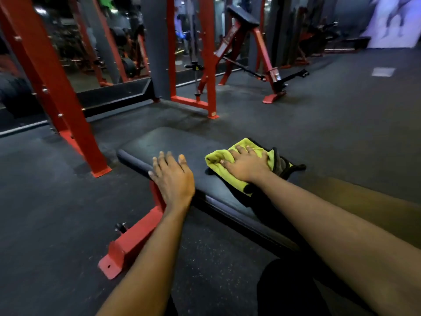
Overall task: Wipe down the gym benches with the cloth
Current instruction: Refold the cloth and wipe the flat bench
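Cloth is sitting bunched up on the bench pad, right at its far long edge, with a darker bit hanging off that edge. The right hand is pressing down flat on it, fingers straight and spread rather than gripping, which I'm guessing is for getting more cloth onto the vinyl per swipe. The left hand is lying flat and empty on the near long edge, close to the pad's end, probably bracing while leaning in. The hands are staying well apart. The bench's red foot is sticking out below the left forearm, and a red rack upright is standing just beyond the pad's end, so that end is looking a bit cramped for reaching around.
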{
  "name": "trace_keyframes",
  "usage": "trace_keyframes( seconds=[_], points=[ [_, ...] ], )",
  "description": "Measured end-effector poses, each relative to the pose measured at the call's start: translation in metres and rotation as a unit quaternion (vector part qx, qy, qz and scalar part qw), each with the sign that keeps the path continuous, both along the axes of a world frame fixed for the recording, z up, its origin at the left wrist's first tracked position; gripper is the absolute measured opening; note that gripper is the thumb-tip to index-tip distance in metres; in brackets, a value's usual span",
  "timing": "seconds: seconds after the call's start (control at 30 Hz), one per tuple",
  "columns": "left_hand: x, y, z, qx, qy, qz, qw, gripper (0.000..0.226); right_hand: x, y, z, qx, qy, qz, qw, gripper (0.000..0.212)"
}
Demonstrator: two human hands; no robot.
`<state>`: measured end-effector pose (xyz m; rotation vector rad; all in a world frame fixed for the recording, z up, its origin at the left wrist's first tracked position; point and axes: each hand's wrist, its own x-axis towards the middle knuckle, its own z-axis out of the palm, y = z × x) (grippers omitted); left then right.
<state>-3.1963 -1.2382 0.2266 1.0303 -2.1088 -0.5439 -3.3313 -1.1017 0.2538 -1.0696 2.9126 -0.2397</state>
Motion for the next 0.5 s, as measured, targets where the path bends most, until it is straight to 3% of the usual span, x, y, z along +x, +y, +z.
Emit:
trace_keyframes(
  seconds=[0.1,0.27,0.4,0.5],
  points=[
    [-0.020,0.025,0.010,-0.027,0.047,-0.110,0.992,0.047,0.000,0.042,0.000,-0.009,-0.006,-0.071,0.997,0.066],
    [-0.028,0.072,0.007,-0.013,0.044,-0.292,0.955,0.047,0.003,0.135,0.000,-0.008,-0.016,-0.205,0.979,0.069],
    [-0.015,0.087,-0.005,-0.072,-0.022,-0.331,0.940,0.042,0.015,0.208,0.001,0.016,-0.013,-0.311,0.950,0.071],
    [-0.012,0.086,-0.001,-0.065,-0.031,-0.333,0.940,0.041,0.038,0.228,0.002,0.024,-0.016,-0.374,0.927,0.072]
  ],
)
